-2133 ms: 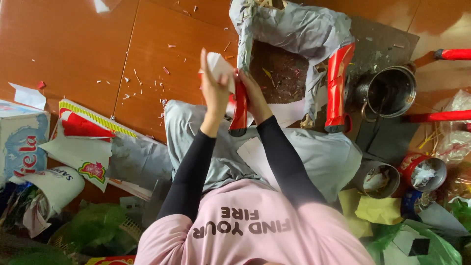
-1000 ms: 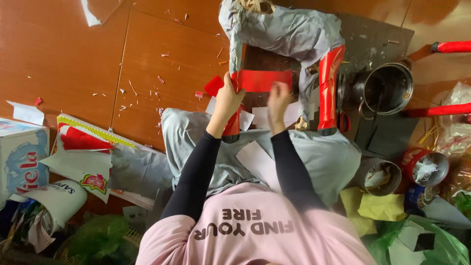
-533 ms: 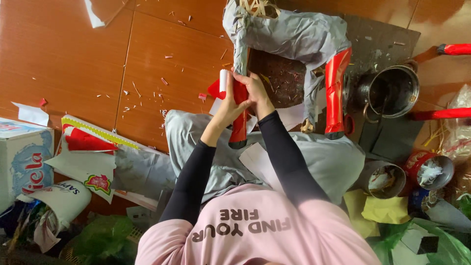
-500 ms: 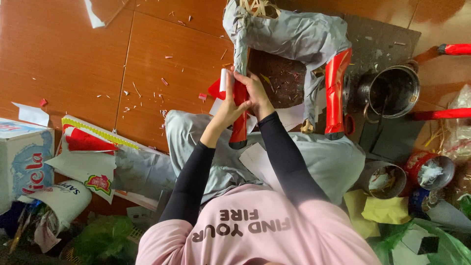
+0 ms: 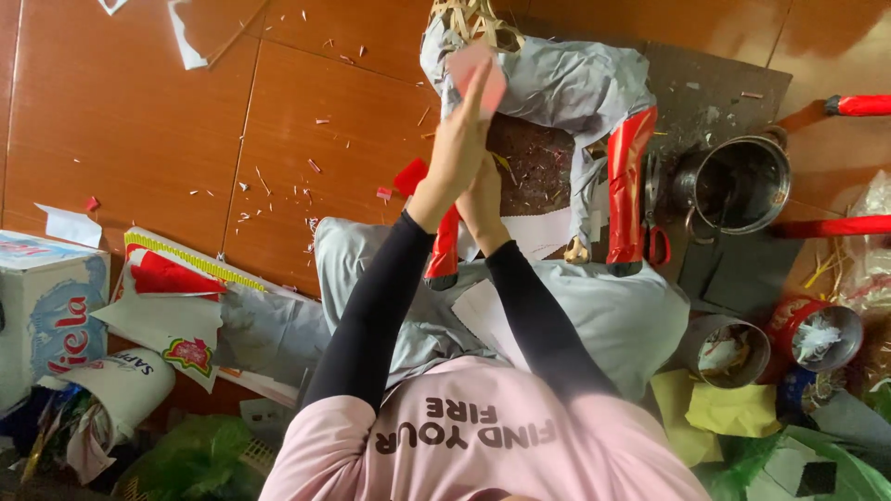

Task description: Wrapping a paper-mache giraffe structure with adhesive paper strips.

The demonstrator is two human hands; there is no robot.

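Note:
My left hand (image 5: 459,139) is raised in front of me, fingers straight, with a pale red paper piece (image 5: 475,72) pressed against its fingertips. Just beneath and behind it, my right hand (image 5: 484,184) lies against the left palm and wrist; its fingers are mostly hidden. Below the hands, a grey paper-covered figure (image 5: 566,83) with glossy red legs (image 5: 631,181) rests across my lap, which is covered in grey cloth. A second red leg (image 5: 444,252) shows by my left forearm.
A steel pot (image 5: 733,181) and red-handled scissors (image 5: 655,243) lie to the right. Two open tins (image 5: 729,348) (image 5: 817,334) stand at lower right, with yellow paper beside them. A carton (image 5: 46,306), paper sheets and scraps litter the red tile floor on the left.
Both hands have risen higher and further from my body. The red paper that was held wide between them a second ago is now a small piece at my left fingertips.

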